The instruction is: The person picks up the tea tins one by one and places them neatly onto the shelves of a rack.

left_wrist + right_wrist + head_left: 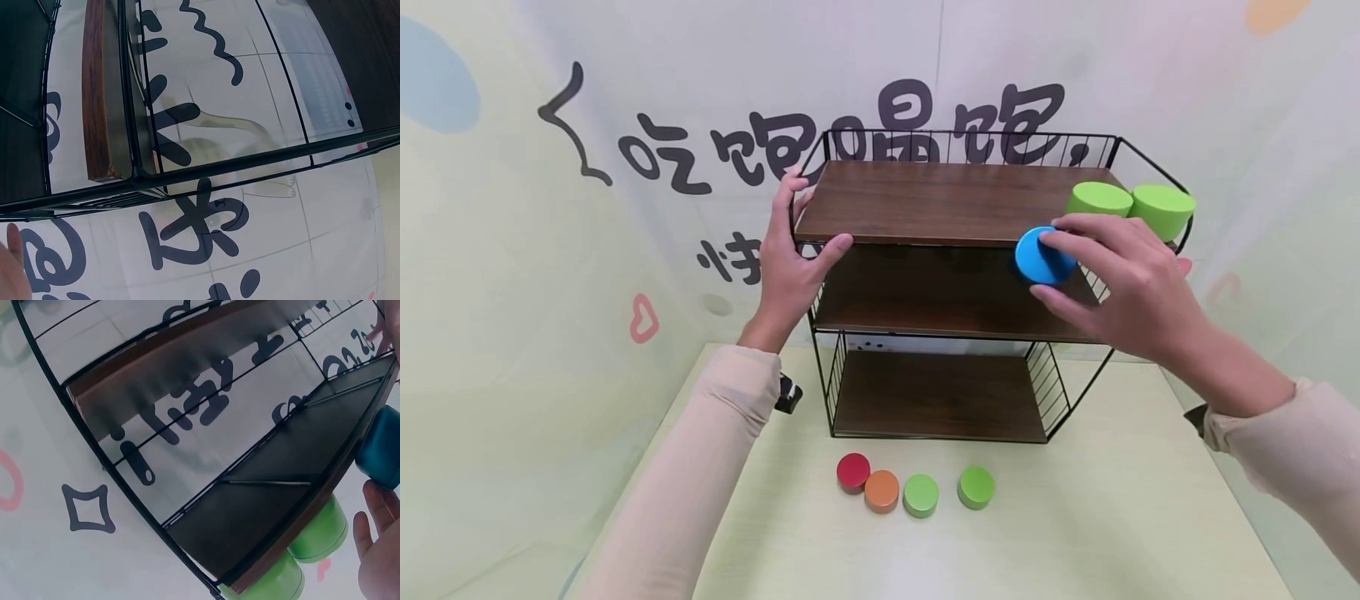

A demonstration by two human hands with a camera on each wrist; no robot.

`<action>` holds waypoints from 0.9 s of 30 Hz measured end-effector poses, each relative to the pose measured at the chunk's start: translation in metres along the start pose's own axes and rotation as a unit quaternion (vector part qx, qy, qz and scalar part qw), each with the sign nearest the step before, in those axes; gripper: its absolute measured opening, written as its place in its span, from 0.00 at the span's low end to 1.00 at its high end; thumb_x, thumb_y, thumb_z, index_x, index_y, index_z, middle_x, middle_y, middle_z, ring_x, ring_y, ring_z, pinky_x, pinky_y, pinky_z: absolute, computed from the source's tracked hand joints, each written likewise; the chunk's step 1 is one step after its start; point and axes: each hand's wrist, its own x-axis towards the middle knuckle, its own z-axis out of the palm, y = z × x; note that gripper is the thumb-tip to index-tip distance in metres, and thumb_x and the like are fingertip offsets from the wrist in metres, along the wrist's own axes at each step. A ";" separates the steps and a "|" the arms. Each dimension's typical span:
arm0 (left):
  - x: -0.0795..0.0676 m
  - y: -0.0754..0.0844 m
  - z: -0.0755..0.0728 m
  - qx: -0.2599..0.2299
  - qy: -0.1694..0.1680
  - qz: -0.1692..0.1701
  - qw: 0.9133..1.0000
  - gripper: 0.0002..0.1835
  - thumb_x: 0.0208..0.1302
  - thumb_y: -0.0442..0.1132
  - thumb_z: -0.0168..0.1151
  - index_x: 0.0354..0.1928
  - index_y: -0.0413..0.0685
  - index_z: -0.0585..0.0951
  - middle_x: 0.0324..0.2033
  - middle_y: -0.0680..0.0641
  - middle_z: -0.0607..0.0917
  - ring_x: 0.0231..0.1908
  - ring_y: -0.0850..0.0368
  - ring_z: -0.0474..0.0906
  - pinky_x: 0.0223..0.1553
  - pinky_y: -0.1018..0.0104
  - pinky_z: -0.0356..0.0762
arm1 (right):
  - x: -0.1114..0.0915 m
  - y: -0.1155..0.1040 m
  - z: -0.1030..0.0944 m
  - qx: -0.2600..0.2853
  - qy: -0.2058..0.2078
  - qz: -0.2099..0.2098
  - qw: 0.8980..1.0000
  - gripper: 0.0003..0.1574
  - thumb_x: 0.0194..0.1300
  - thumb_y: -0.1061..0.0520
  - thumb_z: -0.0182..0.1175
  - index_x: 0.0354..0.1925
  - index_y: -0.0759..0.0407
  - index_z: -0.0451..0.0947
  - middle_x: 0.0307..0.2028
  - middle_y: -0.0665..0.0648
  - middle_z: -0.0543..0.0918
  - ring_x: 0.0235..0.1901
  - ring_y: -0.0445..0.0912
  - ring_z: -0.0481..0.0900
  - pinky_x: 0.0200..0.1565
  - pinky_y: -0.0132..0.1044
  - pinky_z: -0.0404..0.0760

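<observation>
In the head view, a three-tier rack with dark wood boards and a black wire frame stands on the table. My left hand grips its top left corner, thumb along the front edge and fingers around the side wire. My right hand pinches a blue round container between thumb and fingers, in front of the top board's edge toward the right. Its rounded side shows as a darker blue container in the right wrist view. Two green round containers stand side by side at the top board's right end, partly behind my right hand.
On the table before the rack, a red round piece, an orange one and two green ones lie in a loose row. A printed cloth wall with dark lettering hangs behind and at the sides.
</observation>
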 end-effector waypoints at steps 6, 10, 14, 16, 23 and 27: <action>0.001 -0.013 0.000 0.004 0.002 -0.001 1.000 0.49 0.52 0.68 0.70 0.68 0.46 0.65 0.73 0.55 0.63 0.68 0.56 0.68 0.66 0.65 0.61 | 0.008 0.005 -0.003 -0.008 -0.005 0.005 1.000 0.39 0.66 0.32 0.59 0.52 0.66 0.83 0.49 0.68 0.83 0.50 0.64 0.79 0.58 0.48 0.73; 0.001 -0.014 0.000 0.003 0.002 0.002 1.000 0.49 0.51 0.68 0.70 0.68 0.48 0.65 0.73 0.55 0.63 0.67 0.58 0.68 0.65 0.65 0.62 | 0.013 0.009 -0.005 -0.017 -0.004 0.010 1.000 0.41 0.67 0.31 0.57 0.51 0.67 0.83 0.48 0.69 0.83 0.49 0.64 0.79 0.51 0.53 0.74; 0.001 -0.013 0.000 0.004 0.002 0.002 1.000 0.49 0.52 0.68 0.69 0.68 0.47 0.65 0.74 0.55 0.63 0.68 0.55 0.68 0.66 0.65 0.61 | 0.017 0.012 -0.004 -0.014 0.008 0.023 1.000 0.44 0.67 0.28 0.55 0.49 0.68 0.83 0.46 0.70 0.84 0.48 0.65 0.79 0.48 0.56 0.72; 0.001 -0.012 0.000 0.006 0.001 0.002 1.000 0.49 0.52 0.69 0.69 0.68 0.47 0.65 0.73 0.56 0.63 0.68 0.55 0.68 0.65 0.65 0.61 | 0.019 0.014 -0.003 -0.009 0.011 0.030 0.999 0.45 0.66 0.28 0.55 0.49 0.68 0.83 0.46 0.70 0.84 0.49 0.66 0.79 0.51 0.57 0.73; 0.000 -0.011 -0.001 0.018 0.004 0.005 1.000 0.50 0.51 0.72 0.67 0.68 0.47 0.65 0.73 0.60 0.63 0.67 0.59 0.69 0.63 0.65 0.63 | 0.024 0.021 -0.007 -0.027 -0.034 0.037 0.998 0.42 0.69 0.31 0.55 0.55 0.67 0.81 0.52 0.70 0.82 0.53 0.65 0.78 0.55 0.60 0.72; 0.001 -0.011 -0.001 0.018 0.002 0.005 1.000 0.50 0.51 0.72 0.66 0.68 0.47 0.65 0.73 0.57 0.63 0.67 0.59 0.68 0.64 0.65 0.62 | 0.025 0.024 -0.007 -0.028 -0.052 0.040 0.997 0.33 0.64 0.46 0.66 0.58 0.66 0.79 0.55 0.69 0.81 0.55 0.65 0.77 0.55 0.62 0.70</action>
